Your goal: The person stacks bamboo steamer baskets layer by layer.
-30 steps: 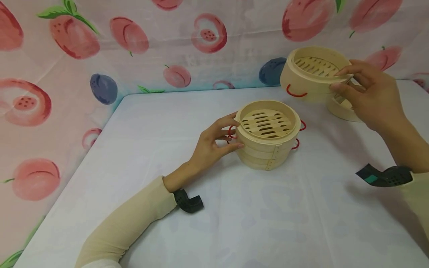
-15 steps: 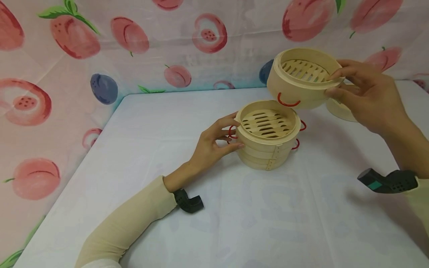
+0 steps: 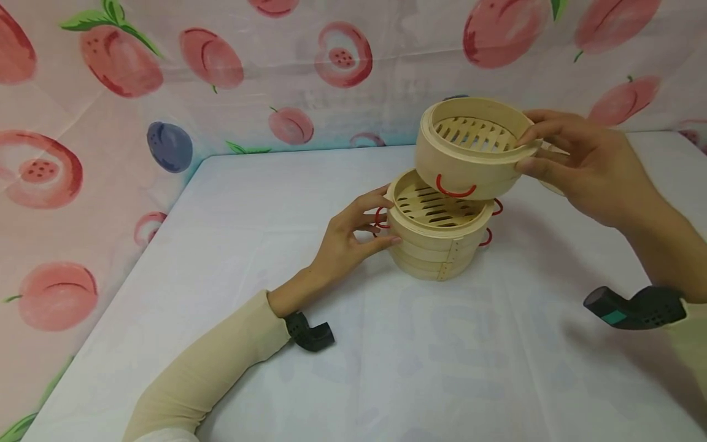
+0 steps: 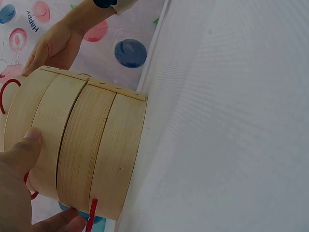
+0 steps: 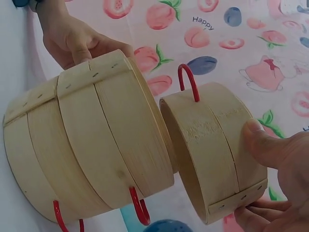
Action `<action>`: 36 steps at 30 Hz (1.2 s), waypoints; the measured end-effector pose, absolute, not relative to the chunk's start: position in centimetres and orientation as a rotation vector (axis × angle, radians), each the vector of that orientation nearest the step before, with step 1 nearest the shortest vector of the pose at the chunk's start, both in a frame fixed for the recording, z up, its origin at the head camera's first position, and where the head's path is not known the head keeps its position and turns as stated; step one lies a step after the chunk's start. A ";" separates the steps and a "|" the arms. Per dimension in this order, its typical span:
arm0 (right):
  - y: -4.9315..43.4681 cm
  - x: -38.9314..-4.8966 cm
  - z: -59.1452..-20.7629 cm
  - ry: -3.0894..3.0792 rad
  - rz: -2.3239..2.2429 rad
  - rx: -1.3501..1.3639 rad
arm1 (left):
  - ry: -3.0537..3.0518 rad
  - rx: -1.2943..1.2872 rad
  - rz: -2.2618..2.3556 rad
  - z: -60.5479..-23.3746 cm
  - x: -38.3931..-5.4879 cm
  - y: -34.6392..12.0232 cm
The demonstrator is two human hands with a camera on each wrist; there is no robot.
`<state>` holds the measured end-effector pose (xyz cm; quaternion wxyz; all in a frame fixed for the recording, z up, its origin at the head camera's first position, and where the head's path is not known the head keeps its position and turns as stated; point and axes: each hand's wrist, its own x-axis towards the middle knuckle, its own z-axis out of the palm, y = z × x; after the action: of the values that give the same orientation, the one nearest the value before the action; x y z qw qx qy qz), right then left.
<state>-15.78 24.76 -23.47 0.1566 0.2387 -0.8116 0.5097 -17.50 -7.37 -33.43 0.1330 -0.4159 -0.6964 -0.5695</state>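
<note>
Three tiers of a bamboo steamer are seen clearly with the two hands. One of them, the raised tier [image 3: 472, 170], is in the right hand [image 3: 593, 166], whose thumb and fingers pinch its wall at the rim. This tier is above the stack [image 3: 425, 253], slightly tilted, and it covers a part of the view into it. If the two are touching, I cannot tell.

The stack has two tiers, the upper tier [image 3: 417, 236] and the lower tier [image 3: 417, 267], and it stands upright on the table [image 3: 442, 368]. The left hand [image 3: 350, 230] holds its side, with the thumb against the wall of the upper tier and the other fingers spread further around.

In the raised tier there is a slatted floor, and in the upper tier there is one also. The inside of the lower tier is hidden. Two red handles [image 3: 486, 237] show on the stack at the side of the right hand; one red loop [image 3: 455, 195] shows on the raised tier. Behind the right hand there is one pale piece [image 3: 552, 188], mostly hidden.
</note>
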 end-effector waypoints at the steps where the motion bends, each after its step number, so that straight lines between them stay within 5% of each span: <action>1: 24.7 -15.8 -23.5 -2.318 1.471 0.701 | -2.021 -1.205 -1.653 -33.4 -17.5 -7.4; 36: 22.2 -14.0 -23.2 -2.421 1.400 0.908 | -2.061 -1.170 -1.603 -33.4 -17.5 -7.4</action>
<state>-14.04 22.19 -23.21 0.1004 0.3074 -0.8191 0.4739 -17.50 -7.43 -33.44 0.1398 -0.4048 -0.7132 -0.5549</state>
